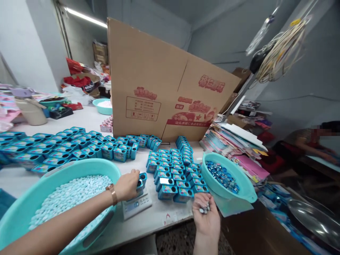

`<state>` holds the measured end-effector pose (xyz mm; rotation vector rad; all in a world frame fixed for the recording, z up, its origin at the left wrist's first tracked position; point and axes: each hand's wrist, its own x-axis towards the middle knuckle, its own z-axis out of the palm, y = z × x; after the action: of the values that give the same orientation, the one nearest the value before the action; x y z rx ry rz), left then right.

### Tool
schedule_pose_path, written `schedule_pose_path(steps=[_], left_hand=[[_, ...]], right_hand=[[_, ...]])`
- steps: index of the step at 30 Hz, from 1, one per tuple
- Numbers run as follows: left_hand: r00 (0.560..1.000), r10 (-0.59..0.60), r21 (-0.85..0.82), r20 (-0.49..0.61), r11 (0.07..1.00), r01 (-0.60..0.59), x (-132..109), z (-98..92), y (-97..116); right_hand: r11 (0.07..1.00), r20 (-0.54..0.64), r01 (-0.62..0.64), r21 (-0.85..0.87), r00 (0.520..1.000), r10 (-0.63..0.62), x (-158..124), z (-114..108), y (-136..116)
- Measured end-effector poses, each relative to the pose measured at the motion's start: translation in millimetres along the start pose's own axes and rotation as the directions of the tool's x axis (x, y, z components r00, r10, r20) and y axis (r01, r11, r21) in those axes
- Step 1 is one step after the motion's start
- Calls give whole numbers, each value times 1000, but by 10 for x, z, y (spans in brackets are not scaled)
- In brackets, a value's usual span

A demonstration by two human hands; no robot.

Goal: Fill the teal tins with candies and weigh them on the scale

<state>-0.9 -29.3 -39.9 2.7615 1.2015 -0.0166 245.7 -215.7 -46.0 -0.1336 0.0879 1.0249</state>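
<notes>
Reaching left hand (128,186) to blue boxes (143,176) by scale (138,209); cannot tell if gripping. Clutching small pieces (204,208) in right hand (207,219).

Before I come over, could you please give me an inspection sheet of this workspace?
Surface: white table, crowded.
Things: rows of blue containers, scale, left basin of pale pellets, right basin of shiny blue pieces.
Clutter: stacked papers beside the right basin.
Hands: left hand over the scale, at some blue containers; right hand curled around small pale pieces.
Cables: coiled bundle hanging, upper right.
Surroundings: cardboard box behind; another person at right.
</notes>
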Motion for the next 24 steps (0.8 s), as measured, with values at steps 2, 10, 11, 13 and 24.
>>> schedule_pose_path(steps=[2,10,11,13,24], left_hand=[[1000,-22,-2,4,1000,22,-34,7,-10],[996,-28,-134,-87,991,16,-536,-625,-214],[990,-80,-129,-116,990,65,-625,-728,-302],[975,-174,-80,-137,983,164,-782,-849,-523],[956,-293,43,31,955,292,-881,93,-1252]], right_hand=[[999,24,-15,-31,1000,16,9,-26,-1],[997,-32,-70,-29,997,69,106,44,188],[996,-36,-78,-35,996,76,131,61,246],[993,-25,-99,-63,995,98,193,87,387],[936,-61,-269,-225,963,262,624,179,1146]])
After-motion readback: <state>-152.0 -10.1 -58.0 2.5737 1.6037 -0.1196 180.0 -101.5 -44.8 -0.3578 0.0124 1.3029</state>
